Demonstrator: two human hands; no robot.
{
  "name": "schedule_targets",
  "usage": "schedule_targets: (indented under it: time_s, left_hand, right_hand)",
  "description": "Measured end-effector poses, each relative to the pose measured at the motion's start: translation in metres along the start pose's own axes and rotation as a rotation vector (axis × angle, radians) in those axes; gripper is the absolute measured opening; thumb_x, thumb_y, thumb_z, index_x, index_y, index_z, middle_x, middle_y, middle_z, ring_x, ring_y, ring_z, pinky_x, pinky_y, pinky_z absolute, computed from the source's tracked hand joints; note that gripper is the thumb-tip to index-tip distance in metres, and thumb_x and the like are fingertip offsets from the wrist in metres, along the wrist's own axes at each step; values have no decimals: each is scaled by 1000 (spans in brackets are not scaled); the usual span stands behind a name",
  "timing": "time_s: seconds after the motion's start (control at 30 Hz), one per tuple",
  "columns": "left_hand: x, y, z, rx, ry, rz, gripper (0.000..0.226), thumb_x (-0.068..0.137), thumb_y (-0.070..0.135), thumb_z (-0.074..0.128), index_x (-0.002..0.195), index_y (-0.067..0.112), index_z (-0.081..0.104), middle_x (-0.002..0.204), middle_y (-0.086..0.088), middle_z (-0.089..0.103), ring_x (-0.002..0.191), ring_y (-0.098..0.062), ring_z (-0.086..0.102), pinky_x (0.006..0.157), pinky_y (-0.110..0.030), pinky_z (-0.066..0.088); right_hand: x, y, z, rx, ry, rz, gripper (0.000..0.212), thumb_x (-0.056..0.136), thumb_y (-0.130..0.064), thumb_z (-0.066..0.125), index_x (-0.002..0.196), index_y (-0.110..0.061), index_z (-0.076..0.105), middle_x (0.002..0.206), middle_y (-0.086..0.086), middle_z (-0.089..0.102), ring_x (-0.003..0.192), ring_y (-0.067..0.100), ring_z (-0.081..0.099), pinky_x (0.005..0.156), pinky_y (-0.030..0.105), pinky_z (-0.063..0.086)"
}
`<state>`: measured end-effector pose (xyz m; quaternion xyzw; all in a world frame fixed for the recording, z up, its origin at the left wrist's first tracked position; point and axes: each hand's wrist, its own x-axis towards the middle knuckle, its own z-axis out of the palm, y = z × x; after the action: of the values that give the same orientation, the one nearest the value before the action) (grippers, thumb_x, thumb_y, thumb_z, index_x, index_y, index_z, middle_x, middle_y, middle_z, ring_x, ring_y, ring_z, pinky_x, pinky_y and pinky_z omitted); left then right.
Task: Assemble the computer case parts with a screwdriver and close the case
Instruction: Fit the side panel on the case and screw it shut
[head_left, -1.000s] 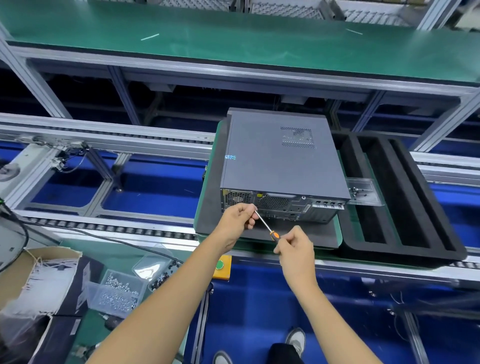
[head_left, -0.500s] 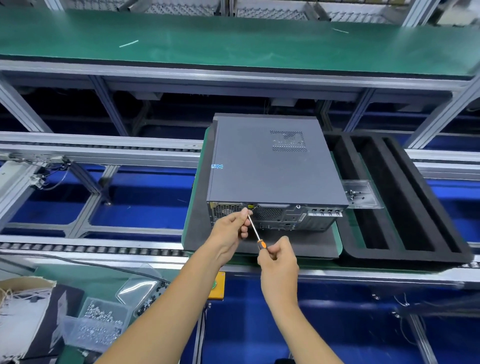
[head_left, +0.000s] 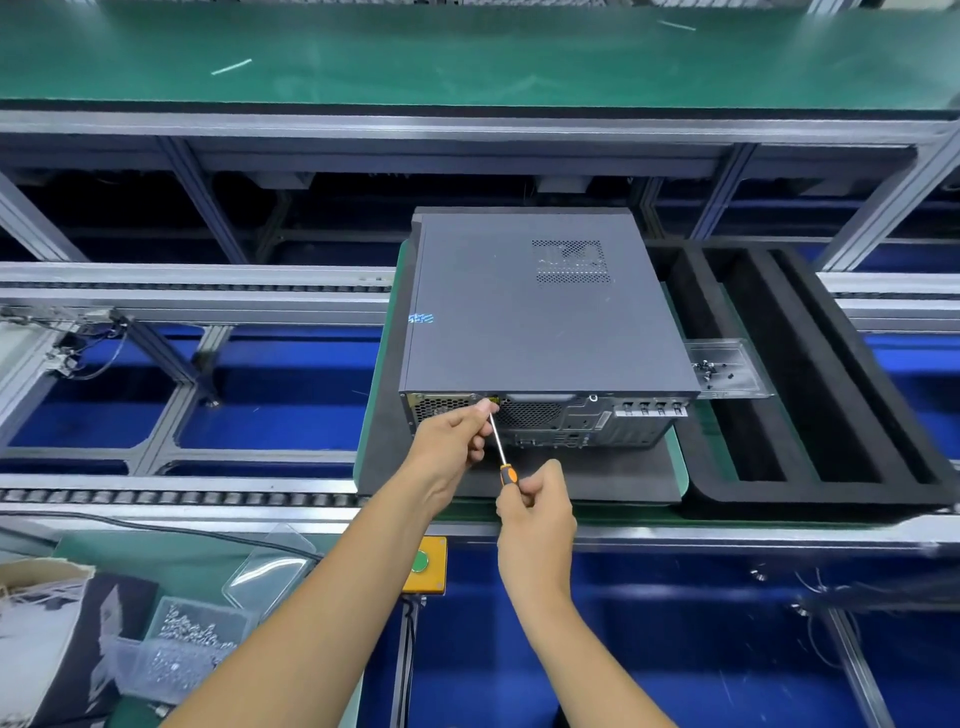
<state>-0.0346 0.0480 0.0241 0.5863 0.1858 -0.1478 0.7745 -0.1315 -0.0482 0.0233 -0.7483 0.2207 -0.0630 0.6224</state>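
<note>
A grey computer case lies flat on a dark foam pad, its side panel on top and its rear panel facing me. My right hand grips the orange and black handle of a thin screwdriver. The shaft slants up to the top edge of the rear panel, left of the fan grille. My left hand pinches the shaft near its tip, right against the case. Whether a screw sits under the tip is hidden by my fingers.
A black foam tray with long slots sits right of the case, beside a small clear tray of screws. Clear boxes of screws and a cardboard box sit at lower left. A yellow button box hangs on the conveyor rail.
My right hand and the screwdriver swung left and steeper. The tip stays at the rear panel's top edge, with my left hand still pinching it.
</note>
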Motion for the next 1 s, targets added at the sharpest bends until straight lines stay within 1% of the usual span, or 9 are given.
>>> schedule_targets:
  time_s: [0.1, 0.17, 0.3, 0.47, 0.67, 0.77, 0.83, 0.93, 1.0]
  left_hand:
    - [2, 1, 0, 47, 40, 34, 20, 97, 27, 67, 101, 12, 79, 72, 3, 61, 63, -6, 50, 60, -21, 46]
    - [4, 3, -1, 69, 51, 45, 20, 97, 28, 67, 99, 13, 79, 72, 3, 61, 65, -7, 50, 62, -22, 47]
    - [4, 5, -1, 91, 20, 45, 19, 99, 28, 65, 99, 15, 79, 74, 3, 61, 68, -8, 50, 63, -21, 47]
    - [5, 6, -1, 83, 37, 54, 18, 97, 28, 67, 97, 15, 80, 74, 2, 62, 68, -8, 50, 63, -22, 48]
    - [9, 5, -2, 74, 31, 29, 20, 99, 27, 65, 98, 12, 79, 73, 2, 61, 64, -7, 50, 60, -20, 47]
    - [11, 5, -3, 97, 35, 26, 21, 99, 27, 65, 98, 11, 78, 71, 4, 60, 63, -6, 50, 59, -20, 47]
    - [12, 4, -4, 111, 35, 41, 22, 99, 28, 65, 97, 12, 79, 71, 4, 61, 63, -7, 50, 61, -20, 47]
    - [15, 2, -4, 104, 37, 46, 22, 98, 30, 66, 94, 14, 80, 69, 5, 61, 62, -6, 50, 59, -20, 47]
    - [16, 1, -4, 97, 36, 45, 22, 98, 30, 66, 92, 14, 81, 69, 6, 61, 62, -6, 50, 58, -20, 46]
  right_hand:
    - [1, -2, 3, 19, -11, 7, 24, 96, -6, 56, 80, -13, 40, 67, 5, 50, 56, 18, 36, 52, 35, 34]
    - [2, -4, 5, 19, -5, 2, 25, 97, -7, 56, 79, -14, 39, 67, 4, 50, 56, 18, 35, 51, 35, 34]
    - [0, -4, 5, 3, 8, -14, 26, 97, -6, 56, 79, -15, 39, 65, 1, 47, 55, 16, 36, 51, 36, 35]
    - [1, -5, 4, 14, 5, -3, 24, 97, -5, 55, 80, -14, 40, 67, 5, 49, 57, 21, 38, 52, 39, 36]
    - [0, -7, 5, -10, -5, -15, 25, 97, -6, 56, 80, -13, 40, 66, 2, 46, 57, 17, 34, 51, 37, 33]
    - [0, -7, 7, -14, -3, -7, 24, 97, -5, 56, 80, -12, 40, 65, 0, 45, 55, 14, 33, 50, 32, 33]
    - [1, -7, 8, -8, -1, 5, 24, 96, -4, 56, 80, -13, 40, 65, 0, 46, 54, 14, 34, 49, 31, 33]
    - [1, -7, 9, 17, 1, 37, 24, 96, -4, 54, 80, -14, 40, 66, 4, 49, 56, 19, 37, 51, 37, 35]
    - [0, -6, 11, 34, 2, 59, 22, 95, -4, 53, 80, -13, 40, 70, 14, 55, 57, 22, 39, 52, 38, 35]
